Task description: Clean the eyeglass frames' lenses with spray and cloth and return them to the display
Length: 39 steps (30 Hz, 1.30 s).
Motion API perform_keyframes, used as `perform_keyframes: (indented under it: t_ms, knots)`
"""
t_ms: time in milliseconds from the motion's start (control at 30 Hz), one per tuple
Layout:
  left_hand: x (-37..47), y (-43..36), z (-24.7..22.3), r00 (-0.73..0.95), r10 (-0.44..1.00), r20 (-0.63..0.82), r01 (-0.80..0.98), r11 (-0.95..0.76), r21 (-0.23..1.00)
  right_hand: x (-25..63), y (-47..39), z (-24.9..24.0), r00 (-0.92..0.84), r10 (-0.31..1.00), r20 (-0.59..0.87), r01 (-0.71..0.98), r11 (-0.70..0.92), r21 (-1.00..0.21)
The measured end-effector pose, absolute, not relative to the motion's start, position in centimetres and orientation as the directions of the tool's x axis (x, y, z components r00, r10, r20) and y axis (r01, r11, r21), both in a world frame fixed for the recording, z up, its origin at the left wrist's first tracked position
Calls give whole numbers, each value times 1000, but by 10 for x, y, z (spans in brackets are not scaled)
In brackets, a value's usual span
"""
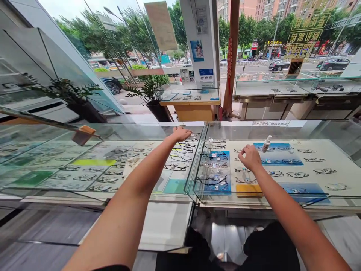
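Note:
My left hand stretches to the far end of the left glass display case, beside a row of eyeglasses. Its fingers bend away from me and are mostly hidden, so whether they grip anything does not show. Over the right display case, my right hand has thumb and fingertips drawn together in a pinch. Anything between them is too small to make out. Just right of that hand stands a small white spray bottle. Eyeglasses on a blue panel lie left of it.
More eyeglasses fill the right case, with a yellow panel near its front. An orange-brown block sits on the left case. Beyond are a potted plant, a wooden post, a small showcase and windows onto a street.

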State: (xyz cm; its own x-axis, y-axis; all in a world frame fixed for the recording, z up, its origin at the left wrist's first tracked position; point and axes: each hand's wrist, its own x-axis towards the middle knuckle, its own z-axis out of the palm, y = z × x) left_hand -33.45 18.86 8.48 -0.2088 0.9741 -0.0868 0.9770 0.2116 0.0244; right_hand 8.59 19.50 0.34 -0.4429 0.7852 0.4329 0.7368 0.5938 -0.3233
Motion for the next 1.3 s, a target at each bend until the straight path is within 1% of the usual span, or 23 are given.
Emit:
perform_keyframes:
  t_ms: [100,200,333,400,467,500,567,667,700,767,867,933,1000,1067,1100,1133,1167,1233,1300]
  knots:
    - [-331,189,82,-209,974,-89,977,211,20,87,195,3,-443,778,445,727,602,-330]
    - [-322,181,89,-204,977,-63,978,207,30,88,196,4,-443,781,441,731,599,-327]
    - [-307,146,115,-182,981,62,982,179,59,88,199,5,-440,787,433,749,587,-307]
    - [-297,111,132,-141,979,148,986,126,107,88,200,6,-443,780,442,739,597,-312]
    - [-284,64,146,-50,969,243,965,-16,262,88,202,6,-449,769,456,721,613,-323]
    - [-276,37,152,-35,960,277,947,-57,316,88,203,6,-450,764,462,714,619,-327]
    - [-260,-19,157,-23,958,285,938,-78,338,87,205,5,-452,760,468,707,625,-331]
    - [-241,-92,153,-115,950,291,947,16,321,86,208,5,-454,755,473,704,629,-329]
    - [-237,-112,148,-150,941,303,945,46,325,86,209,4,-457,751,477,700,635,-327]
    - [-235,-142,138,-228,921,316,923,101,371,87,211,3,-463,741,487,688,647,-330]
    - [-237,-171,114,-344,872,348,855,137,500,89,214,2,-455,736,501,666,655,-357]
    - [-236,-185,89,-417,813,407,818,139,559,90,216,1,-439,739,512,658,652,-378]
    - [-232,-196,57,-515,689,509,806,188,561,91,216,1,-427,743,515,655,647,-391]
    - [-225,-202,21,-619,496,609,783,325,531,91,217,1,-424,747,512,656,643,-396]
    - [-222,-204,2,-660,419,623,751,386,536,91,216,1,-426,746,513,655,645,-393]
    - [-220,-204,-15,-690,373,620,721,424,548,92,216,1,-429,741,516,654,649,-388]
    - [-219,-204,-30,-706,365,607,706,438,557,92,216,1,-433,736,521,653,654,-382]
    - [-220,-200,-52,-703,392,594,711,428,559,92,216,1,-441,726,528,653,663,-366]
    - [-224,-194,-63,-686,411,601,728,408,551,93,217,1,-448,718,533,655,669,-352]
